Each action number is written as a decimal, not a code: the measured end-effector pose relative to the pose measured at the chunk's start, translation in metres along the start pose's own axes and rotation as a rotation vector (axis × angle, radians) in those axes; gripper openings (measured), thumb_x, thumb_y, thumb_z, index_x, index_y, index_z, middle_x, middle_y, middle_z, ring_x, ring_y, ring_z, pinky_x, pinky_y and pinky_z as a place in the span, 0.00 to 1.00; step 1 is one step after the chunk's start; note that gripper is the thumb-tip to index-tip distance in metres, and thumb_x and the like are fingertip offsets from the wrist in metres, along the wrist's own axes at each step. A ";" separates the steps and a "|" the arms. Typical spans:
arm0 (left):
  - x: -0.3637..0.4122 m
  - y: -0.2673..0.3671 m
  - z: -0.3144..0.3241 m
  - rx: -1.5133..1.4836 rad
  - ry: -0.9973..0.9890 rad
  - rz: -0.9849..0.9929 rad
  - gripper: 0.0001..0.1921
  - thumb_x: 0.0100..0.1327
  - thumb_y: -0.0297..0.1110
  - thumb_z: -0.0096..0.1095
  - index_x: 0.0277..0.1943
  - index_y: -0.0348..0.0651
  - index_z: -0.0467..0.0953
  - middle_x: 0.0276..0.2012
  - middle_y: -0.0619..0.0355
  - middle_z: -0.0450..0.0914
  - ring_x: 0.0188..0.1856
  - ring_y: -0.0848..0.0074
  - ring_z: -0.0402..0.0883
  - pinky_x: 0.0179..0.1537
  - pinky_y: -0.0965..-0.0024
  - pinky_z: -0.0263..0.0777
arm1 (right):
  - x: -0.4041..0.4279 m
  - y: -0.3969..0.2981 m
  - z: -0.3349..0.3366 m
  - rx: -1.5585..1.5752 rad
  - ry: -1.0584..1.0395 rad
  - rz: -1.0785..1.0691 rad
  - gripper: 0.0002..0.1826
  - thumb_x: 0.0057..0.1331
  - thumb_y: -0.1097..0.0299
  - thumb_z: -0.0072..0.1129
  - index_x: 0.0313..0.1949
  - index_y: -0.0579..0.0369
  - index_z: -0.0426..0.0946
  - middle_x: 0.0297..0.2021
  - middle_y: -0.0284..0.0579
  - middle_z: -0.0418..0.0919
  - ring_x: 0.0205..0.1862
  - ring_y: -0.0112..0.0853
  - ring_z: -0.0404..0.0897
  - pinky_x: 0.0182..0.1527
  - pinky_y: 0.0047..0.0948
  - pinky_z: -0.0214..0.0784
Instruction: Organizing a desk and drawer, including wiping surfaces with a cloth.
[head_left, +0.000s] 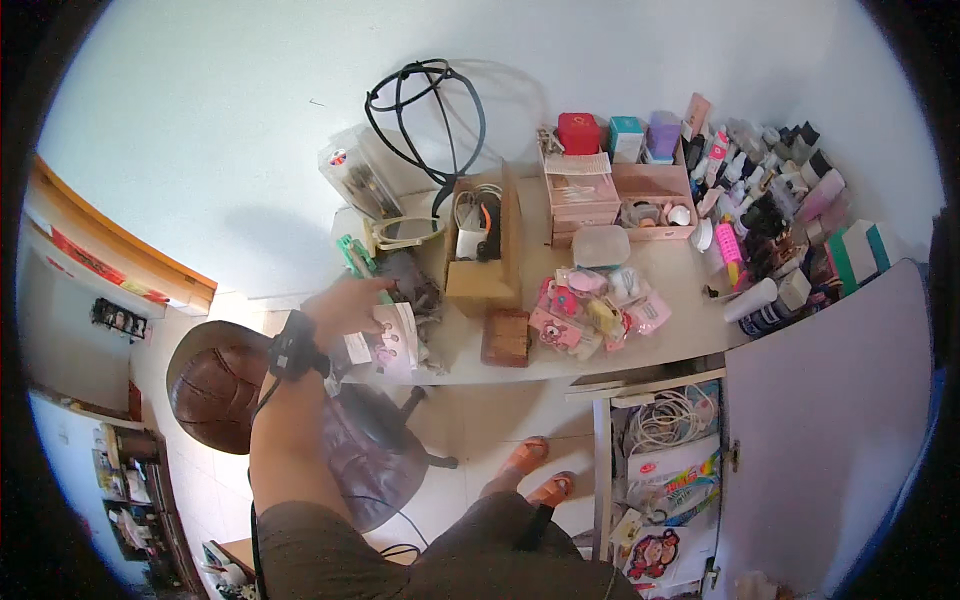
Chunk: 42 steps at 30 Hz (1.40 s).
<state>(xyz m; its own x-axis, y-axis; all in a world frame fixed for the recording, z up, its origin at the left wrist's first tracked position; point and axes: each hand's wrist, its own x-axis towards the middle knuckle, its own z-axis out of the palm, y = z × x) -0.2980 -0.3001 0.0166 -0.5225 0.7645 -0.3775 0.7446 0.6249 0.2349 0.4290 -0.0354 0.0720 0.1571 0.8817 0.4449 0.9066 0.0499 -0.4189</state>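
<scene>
My left hand reaches over the left end of the desk, with a black device strapped on its wrist. The index finger and thumb are spread, and nothing shows between them. Below the thumb lies a printed card packet with small figures on it. Dark tangled material, perhaps hair in a clear bag, sits beside the fingertips. Green-handled items lie just beyond the hand, near a cream-framed oval mirror. My right hand is out of view.
An open cardboard box holds cables; a small wooden box stands before it. Bagged pink trinkets, a pink organizer and many bottles fill the right. A black wig stand stands behind. Below are an open drawer and a brown chair.
</scene>
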 end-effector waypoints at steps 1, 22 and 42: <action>0.004 0.007 -0.002 -0.023 -0.051 -0.045 0.18 0.42 0.36 0.69 0.37 0.36 0.80 0.57 0.50 0.67 0.45 0.54 0.75 0.50 0.64 0.69 | 0.001 -0.008 0.000 -0.019 0.004 0.007 0.25 0.68 0.49 0.35 0.48 0.55 0.74 0.41 0.40 0.78 0.35 0.31 0.77 0.34 0.26 0.68; 0.021 0.375 0.195 -1.126 -0.629 0.297 0.12 0.57 0.32 0.62 0.43 0.36 0.77 0.35 0.60 0.80 0.39 0.78 0.76 0.42 0.71 0.69 | -0.001 -0.048 -0.002 0.506 0.110 0.170 0.05 0.57 0.83 0.54 0.34 0.66 0.74 0.32 0.48 0.78 0.36 0.34 0.78 0.41 0.31 0.74; -0.012 0.427 0.317 -0.264 -0.436 1.170 0.11 0.45 0.34 0.65 0.31 0.38 0.81 0.59 0.48 0.63 0.57 0.51 0.63 0.57 0.53 0.58 | 0.003 -0.046 0.000 0.452 0.098 0.056 0.07 0.53 0.81 0.56 0.34 0.60 0.76 0.29 0.48 0.81 0.31 0.30 0.80 0.39 0.27 0.72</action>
<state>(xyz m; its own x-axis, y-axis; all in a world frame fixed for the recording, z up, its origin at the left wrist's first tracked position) 0.1573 -0.0925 -0.1627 0.6029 0.7942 -0.0754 0.5357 -0.3330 0.7760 0.3875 -0.0346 0.0925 0.2565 0.8415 0.4754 0.6374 0.2225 -0.7377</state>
